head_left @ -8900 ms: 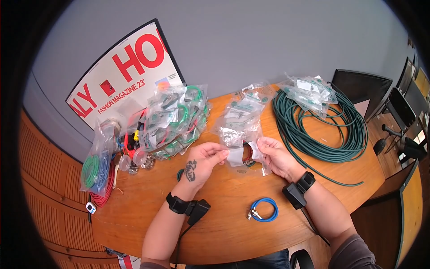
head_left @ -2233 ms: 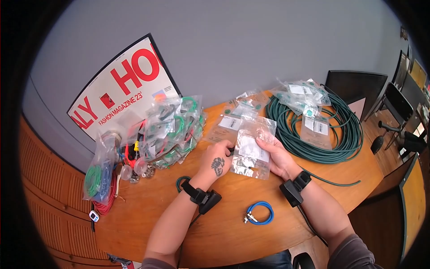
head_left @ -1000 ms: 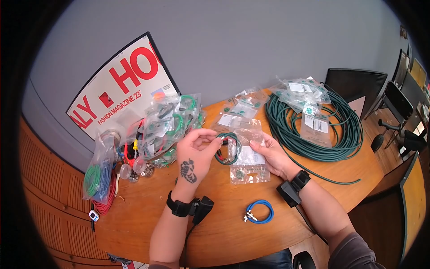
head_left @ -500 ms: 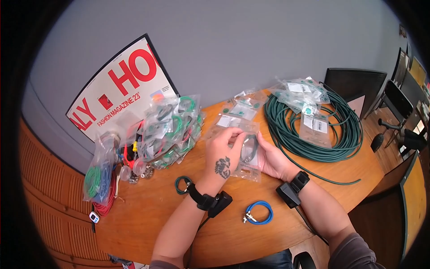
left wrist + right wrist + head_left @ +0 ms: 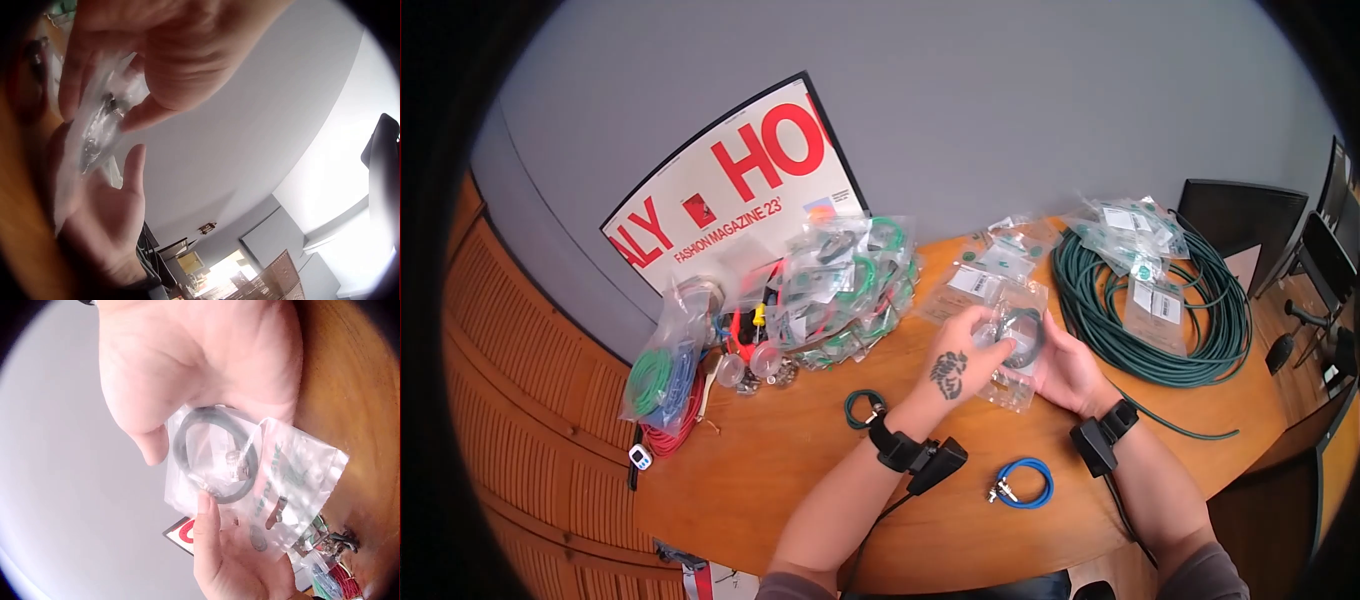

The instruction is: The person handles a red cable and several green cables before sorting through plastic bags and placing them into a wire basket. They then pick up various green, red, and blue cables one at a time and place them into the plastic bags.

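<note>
A clear plastic bag (image 5: 1015, 392) with green print is between the two hands, above the table. Inside it lies a coiled dark green cable (image 5: 181, 447) with silvery connectors (image 5: 236, 465). My left hand (image 5: 958, 360) pinches the bag, thumb on its front over the coil's edge. My right hand (image 5: 1072, 370) supports the bag from the other side, its fingers hidden behind the plastic and its thumb standing free in the left wrist view. A blue coiled cable (image 5: 1049, 485) with metal connectors lies in front on the table. Left of my left wrist is another small green coil (image 5: 852, 416).
A large green cable coil (image 5: 1100, 345) fills the back right, with clear bags (image 5: 1125, 225) on top. More flat bags (image 5: 975, 282) lie behind the hands. At left are piled bagged cables (image 5: 840, 275), small jars (image 5: 767, 358) and a poster (image 5: 740, 170) against the wall.
The green coil, pinched by the left hand beside the bag a second ago, is now inside it. Earlier, a labelled bag came to lie on the large coil. The head view has turned left.
</note>
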{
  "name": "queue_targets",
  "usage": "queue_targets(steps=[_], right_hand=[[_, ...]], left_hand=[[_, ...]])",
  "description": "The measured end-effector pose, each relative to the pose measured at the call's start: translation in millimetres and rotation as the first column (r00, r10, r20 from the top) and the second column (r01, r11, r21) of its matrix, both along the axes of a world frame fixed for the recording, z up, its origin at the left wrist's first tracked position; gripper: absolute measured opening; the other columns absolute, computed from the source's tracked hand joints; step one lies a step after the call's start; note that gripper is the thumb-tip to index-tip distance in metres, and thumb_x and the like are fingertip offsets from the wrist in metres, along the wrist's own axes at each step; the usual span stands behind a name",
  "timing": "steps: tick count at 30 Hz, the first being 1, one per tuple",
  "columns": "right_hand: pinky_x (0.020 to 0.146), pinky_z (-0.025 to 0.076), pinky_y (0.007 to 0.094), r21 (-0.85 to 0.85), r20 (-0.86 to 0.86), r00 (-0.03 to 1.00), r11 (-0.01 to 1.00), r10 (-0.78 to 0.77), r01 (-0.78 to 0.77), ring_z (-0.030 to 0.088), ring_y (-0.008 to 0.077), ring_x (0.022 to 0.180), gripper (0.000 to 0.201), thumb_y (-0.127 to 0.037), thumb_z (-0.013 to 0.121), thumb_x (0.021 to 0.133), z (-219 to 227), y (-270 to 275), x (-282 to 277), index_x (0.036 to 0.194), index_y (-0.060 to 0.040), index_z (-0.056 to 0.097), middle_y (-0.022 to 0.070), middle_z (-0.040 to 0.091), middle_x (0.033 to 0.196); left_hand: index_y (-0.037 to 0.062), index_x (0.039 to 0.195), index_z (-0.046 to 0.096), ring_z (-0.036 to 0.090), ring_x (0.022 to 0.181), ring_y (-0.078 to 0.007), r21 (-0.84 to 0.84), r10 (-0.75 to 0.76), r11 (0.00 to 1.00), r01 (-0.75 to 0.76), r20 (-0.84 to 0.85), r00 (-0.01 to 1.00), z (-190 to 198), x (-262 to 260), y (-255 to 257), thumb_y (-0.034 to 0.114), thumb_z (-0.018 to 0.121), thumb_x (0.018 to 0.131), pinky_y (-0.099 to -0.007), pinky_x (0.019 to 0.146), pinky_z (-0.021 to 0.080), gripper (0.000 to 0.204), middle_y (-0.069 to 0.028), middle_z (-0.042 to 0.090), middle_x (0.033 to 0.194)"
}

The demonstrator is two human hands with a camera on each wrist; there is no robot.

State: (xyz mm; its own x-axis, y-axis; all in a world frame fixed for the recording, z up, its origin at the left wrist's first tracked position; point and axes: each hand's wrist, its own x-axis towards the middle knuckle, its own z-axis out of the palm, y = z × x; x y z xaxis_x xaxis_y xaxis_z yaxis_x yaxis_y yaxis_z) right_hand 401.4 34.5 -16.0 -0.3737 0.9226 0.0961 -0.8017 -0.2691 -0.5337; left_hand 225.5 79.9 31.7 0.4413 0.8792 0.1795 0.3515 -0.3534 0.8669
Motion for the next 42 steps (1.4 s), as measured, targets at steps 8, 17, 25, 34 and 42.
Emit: queue_targets(steps=[8,17,25,34,42], right_hand=[[0.114,0.033,0.0498,0.028,0.001,0.997,0.997,0.076,-0.076,0.042,0.0347,0.132,0.057,-0.041,0.046,0.101,-8,1,3,0.144,-0.0054,0.034,0.0218,0.043,0.14],[0.109,0.04,0.0479,-0.029,0.018,1.0,1.0,-0.001,0.002,0.051,0.0327,0.123,0.049,-0.025,0.054,0.097,-7,3,3,0.14,-0.0049,0.041,0.0218,0.051,0.132],[0.101,0.046,0.0431,-0.1,-0.04,0.999,0.995,-0.033,0.029,0.059,0.0279,0.112,0.041,-0.017,0.054,0.095,-10,4,10,0.133,-0.0045,0.048,0.016,0.062,0.117],[0.093,0.05,0.0382,-0.159,-0.112,0.983,0.979,-0.143,0.124,0.061,0.0235,0.1,0.038,-0.015,0.052,0.093,-16,9,15,0.129,-0.0035,0.051,0.0124,0.064,0.107],[0.087,0.051,0.0358,-0.185,-0.139,0.98,0.975,-0.146,0.119,0.061,0.0226,0.095,0.035,-0.014,0.051,0.092,-16,6,16,0.126,-0.003,0.052,0.0118,0.064,0.102]], left_hand=[[-0.0023,0.105,0.065,0.066,0.077,-0.0132,0.083,-0.028,0.996,0.018,0.119,0.993,13,-34,12,0.009,0.076,0.08,-0.0256,0.064,0.053,0.03,-0.0109,0.069,0.098],[0.0018,0.099,0.07,0.067,0.075,-0.0204,0.44,0.489,0.773,-0.457,0.046,0.871,102,-187,122,0.014,0.076,0.076,-0.031,0.067,0.052,0.027,-0.009,0.069,0.081],[0.003,0.107,0.066,0.066,0.095,-0.0365,0.603,0.588,0.734,-0.313,-0.332,0.738,69,-195,174,0.03,0.069,0.082,-0.0407,0.085,0.05,0.037,-0.021,0.069,0.098],[0.001,0.1,0.066,0.063,0.092,-0.0364,0.624,0.382,0.762,-0.171,-0.22,0.898,68,-107,92,0.013,0.059,0.083,-0.0412,0.08,0.051,0.022,-0.0201,0.067,0.102],[-0.002,0.116,0.061,0.065,0.102,-0.0344,0.321,0.173,0.947,-0.012,-0.478,0.861,-42,-6,121,0.02,0.068,0.083,-0.0413,0.087,0.051,0.041,-0.0237,0.066,0.11]])
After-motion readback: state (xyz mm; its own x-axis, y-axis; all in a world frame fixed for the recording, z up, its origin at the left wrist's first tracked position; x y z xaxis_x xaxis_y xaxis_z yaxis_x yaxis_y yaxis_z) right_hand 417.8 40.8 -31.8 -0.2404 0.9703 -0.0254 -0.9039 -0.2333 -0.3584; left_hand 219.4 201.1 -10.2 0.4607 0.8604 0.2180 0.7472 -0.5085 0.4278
